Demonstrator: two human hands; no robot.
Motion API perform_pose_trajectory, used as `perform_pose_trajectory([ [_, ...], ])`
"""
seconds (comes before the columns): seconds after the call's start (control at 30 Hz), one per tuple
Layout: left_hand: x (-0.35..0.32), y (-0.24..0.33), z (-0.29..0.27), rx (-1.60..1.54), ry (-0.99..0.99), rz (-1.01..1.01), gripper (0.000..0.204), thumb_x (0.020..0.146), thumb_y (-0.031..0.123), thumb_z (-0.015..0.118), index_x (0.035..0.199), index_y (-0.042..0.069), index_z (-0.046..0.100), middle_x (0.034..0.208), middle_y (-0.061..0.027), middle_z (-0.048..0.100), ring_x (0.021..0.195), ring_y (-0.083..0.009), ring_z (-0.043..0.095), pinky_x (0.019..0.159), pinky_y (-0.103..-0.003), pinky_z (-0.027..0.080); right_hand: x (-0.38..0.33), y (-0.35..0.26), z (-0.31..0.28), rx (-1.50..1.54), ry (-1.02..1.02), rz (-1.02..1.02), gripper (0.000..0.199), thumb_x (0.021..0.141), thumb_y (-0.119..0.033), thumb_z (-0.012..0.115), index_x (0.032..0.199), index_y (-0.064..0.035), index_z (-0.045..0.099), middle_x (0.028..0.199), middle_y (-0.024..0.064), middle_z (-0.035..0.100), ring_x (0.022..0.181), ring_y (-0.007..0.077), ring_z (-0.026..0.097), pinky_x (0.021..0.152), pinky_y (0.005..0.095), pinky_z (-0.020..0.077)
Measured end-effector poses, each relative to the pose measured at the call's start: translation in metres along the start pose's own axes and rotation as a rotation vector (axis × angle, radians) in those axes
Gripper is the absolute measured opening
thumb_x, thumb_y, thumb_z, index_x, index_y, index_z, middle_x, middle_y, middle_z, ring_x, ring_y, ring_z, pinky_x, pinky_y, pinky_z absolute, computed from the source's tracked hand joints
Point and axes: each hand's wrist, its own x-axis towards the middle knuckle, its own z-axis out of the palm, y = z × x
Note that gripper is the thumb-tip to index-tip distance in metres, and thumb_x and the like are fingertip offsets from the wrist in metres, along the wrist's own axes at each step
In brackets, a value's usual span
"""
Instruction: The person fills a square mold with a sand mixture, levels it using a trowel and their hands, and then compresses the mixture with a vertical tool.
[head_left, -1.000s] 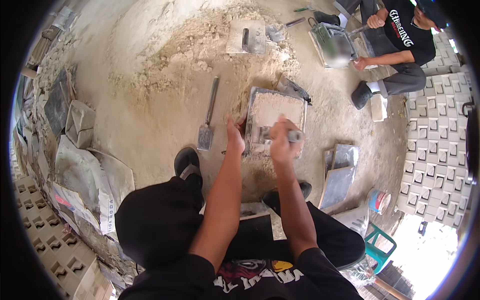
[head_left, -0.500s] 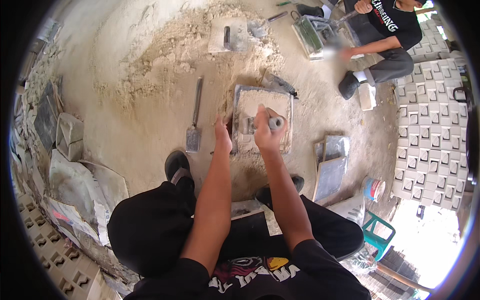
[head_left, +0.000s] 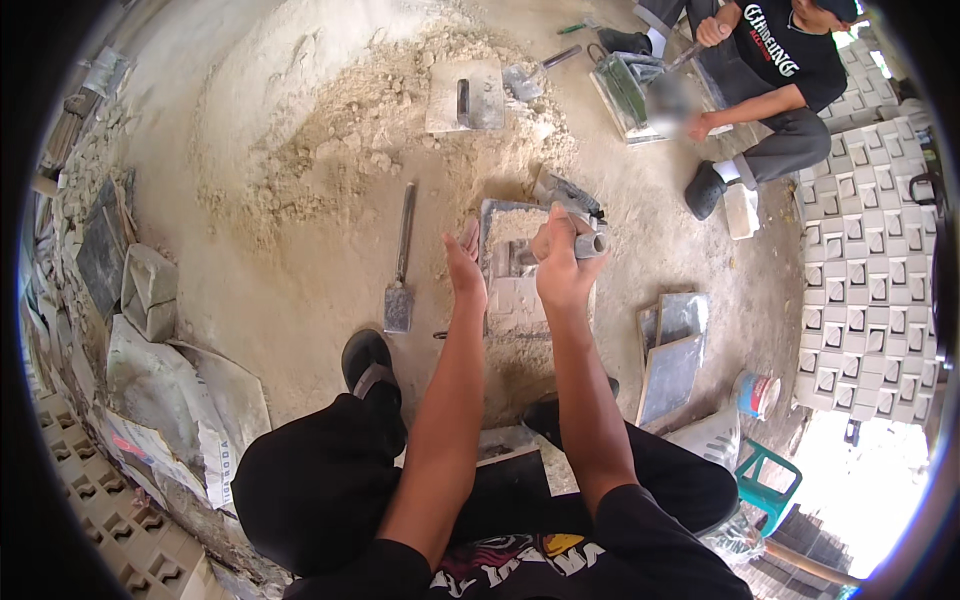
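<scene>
My right hand [head_left: 568,262] is wrapped round a hammer-like tool with a grey pipe handle [head_left: 599,243]. Its blocky head, partly hidden by my fingers, lies over a rectangular mould [head_left: 486,222] on the ground between my feet. Pale, crumbly mix [head_left: 518,298] fills the mould, with a flatter patch below the tool. Along the mould's left side my left hand [head_left: 466,264] is held on edge, fingers stretched out and holding nothing. Whether it touches the mould's rim I cannot tell. A dark-edged trowel-like piece [head_left: 570,195] leans at the mould's far right corner.
A long-handled flat scraper [head_left: 398,305] lies to the left. Beyond are a pale heap of mix [head_left: 330,150] and a plate with a handle [head_left: 465,95]. Flat plates [head_left: 672,365] rest at right. A co-worker [head_left: 770,100] sits far right beside stacked blocks [head_left: 865,270].
The whole view has shifted slightly, things sitting lower and further right. My right hand has tilted the tool, and a smoother patch of mix now shows below it. My left hand stays beside the mould.
</scene>
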Motion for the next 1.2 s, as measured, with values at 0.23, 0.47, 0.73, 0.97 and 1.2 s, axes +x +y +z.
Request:
perform_pose_trajectory([
  [0.23,0.009,-0.001,-0.008,-0.066,-0.015,-0.082,0.083,0.100,0.058,0.007,0.140,-0.004,0.044,0.147,-0.0166,0.044,0.140,-0.0270,0.036,0.118,-0.039,0.016,0.026,0.003,0.018,-0.097,0.035,-0.019,0.038,0.093,-0.011,0.057,0.056,-0.0103,0.049,0.049,-0.0027,0.045,0.042,0.0061,0.040,0.040,0.0260,0.0280],
  [0.47,0.003,-0.005,-0.003,-0.025,-0.007,-0.105,0.082,0.100,0.058,0.008,0.140,-0.004,0.045,0.147,-0.0176,0.043,0.141,-0.0290,0.032,0.119,-0.039,0.014,0.060,0.039,0.009,-0.177,0.040,-0.049,0.040,0.093,-0.011,0.057,0.056,-0.0103,0.041,0.051,-0.0040,0.041,0.041,0.0057,0.031,0.039,0.0284,0.0224],
  [0.73,0.003,-0.012,-0.002,0.017,-0.056,-0.101,0.086,0.097,0.065,0.010,0.142,-0.001,0.042,0.151,-0.0170,0.037,0.144,-0.0285,0.026,0.119,-0.039,0.008,0.078,0.047,0.013,-0.290,0.092,-0.097,0.042,0.092,-0.015,0.059,0.054,-0.0093,0.043,0.052,-0.0028,0.044,0.045,0.0067,0.038,0.041,0.0274,0.0289],
  [0.97,-0.002,-0.014,-0.008,0.047,-0.017,-0.053,0.083,0.099,0.061,0.012,0.140,-0.003,0.044,0.149,-0.0190,0.039,0.142,-0.0286,0.031,0.118,-0.040,0.011,0.071,0.042,0.013,-0.185,0.138,-0.128,0.041,0.092,-0.015,0.059,0.054,-0.0092,0.045,0.052,-0.0012,0.047,0.044,0.0079,0.042,0.041,0.0282,0.0297],
  [1.2,-0.002,-0.008,-0.012,-0.017,-0.031,-0.078,0.081,0.100,0.059,0.012,0.140,-0.004,0.044,0.149,-0.0194,0.040,0.141,-0.0285,0.032,0.118,-0.040,0.014,0.066,0.025,0.020,-0.113,0.087,-0.100,0.038,0.091,-0.013,0.059,0.056,-0.0090,0.046,0.053,-0.0033,0.045,0.044,0.0060,0.039,0.040,0.0261,0.0266],
])
